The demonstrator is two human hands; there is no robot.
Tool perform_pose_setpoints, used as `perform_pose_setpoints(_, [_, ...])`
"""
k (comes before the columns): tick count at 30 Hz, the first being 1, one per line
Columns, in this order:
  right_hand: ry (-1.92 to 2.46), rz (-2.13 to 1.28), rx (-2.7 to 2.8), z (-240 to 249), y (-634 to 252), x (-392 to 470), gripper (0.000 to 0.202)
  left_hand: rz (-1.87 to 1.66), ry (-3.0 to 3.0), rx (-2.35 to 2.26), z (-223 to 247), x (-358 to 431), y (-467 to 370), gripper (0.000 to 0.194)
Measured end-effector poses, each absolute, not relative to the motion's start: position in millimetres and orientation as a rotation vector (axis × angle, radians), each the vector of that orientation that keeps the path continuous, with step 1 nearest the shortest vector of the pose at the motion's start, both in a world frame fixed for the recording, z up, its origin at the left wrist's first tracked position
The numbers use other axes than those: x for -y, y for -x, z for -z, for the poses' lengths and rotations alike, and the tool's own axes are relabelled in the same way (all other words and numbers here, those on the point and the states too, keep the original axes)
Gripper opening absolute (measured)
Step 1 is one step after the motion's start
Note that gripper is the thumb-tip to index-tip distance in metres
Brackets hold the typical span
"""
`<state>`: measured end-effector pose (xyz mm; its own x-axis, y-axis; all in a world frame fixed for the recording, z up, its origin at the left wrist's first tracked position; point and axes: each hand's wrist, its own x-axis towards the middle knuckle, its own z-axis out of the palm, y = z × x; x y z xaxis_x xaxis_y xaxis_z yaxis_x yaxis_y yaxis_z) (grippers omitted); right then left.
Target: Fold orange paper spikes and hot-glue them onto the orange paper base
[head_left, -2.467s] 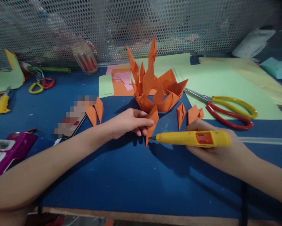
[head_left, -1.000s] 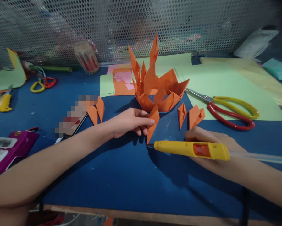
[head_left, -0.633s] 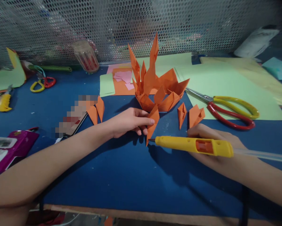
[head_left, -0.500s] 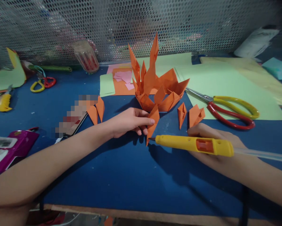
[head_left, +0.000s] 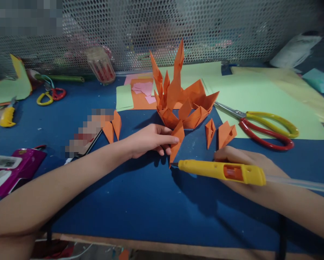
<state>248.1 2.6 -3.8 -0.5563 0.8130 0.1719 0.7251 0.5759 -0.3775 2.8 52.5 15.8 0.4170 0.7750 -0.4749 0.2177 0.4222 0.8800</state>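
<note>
Between the thumb and fingers of my left hand (head_left: 153, 139) is a folded orange paper piece (head_left: 177, 141), its pointed end down. My right hand (head_left: 245, 166) is closed round a yellow glue gun (head_left: 213, 170), whose dark nozzle is at the lower tip of that piece. Just behind my left hand stands an orange folded-paper ring (head_left: 195, 117) with tall pointed parts on its left side. Small orange folded pieces (head_left: 210, 133) lie to the right of the held piece, and others (head_left: 116, 125) lie beside the phone (head_left: 90, 142).
Large scissors (head_left: 270, 130) rest on green paper (head_left: 248, 90) at the right. Small scissors (head_left: 51, 96), a yellow cutter (head_left: 7, 115) and a purple package (head_left: 18, 169) are at the left. A jar (head_left: 100, 66) stands by the mesh panel (head_left: 140, 32).
The glue gun's nozzle has moved slightly down along the tip of the held piece, and its rear end has dipped. The view has shifted slightly; my left hand keeps its grip.
</note>
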Motion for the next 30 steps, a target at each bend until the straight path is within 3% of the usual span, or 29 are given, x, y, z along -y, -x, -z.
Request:
perform_pose_setpoints(23, [1.479, -0.459, 2.362, -3.2, -244.6, -0.3, 0.022, -0.461, -1.122, -1.090, -17.3, -52.0, -2.5, 0.015])
perform_pose_setpoints(30, [1.300, -0.519, 2.516, 2.9, -250.2, -3.8, 0.015, -0.459, -1.125, -1.100, -15.8, -53.5, -1.7, 0.013])
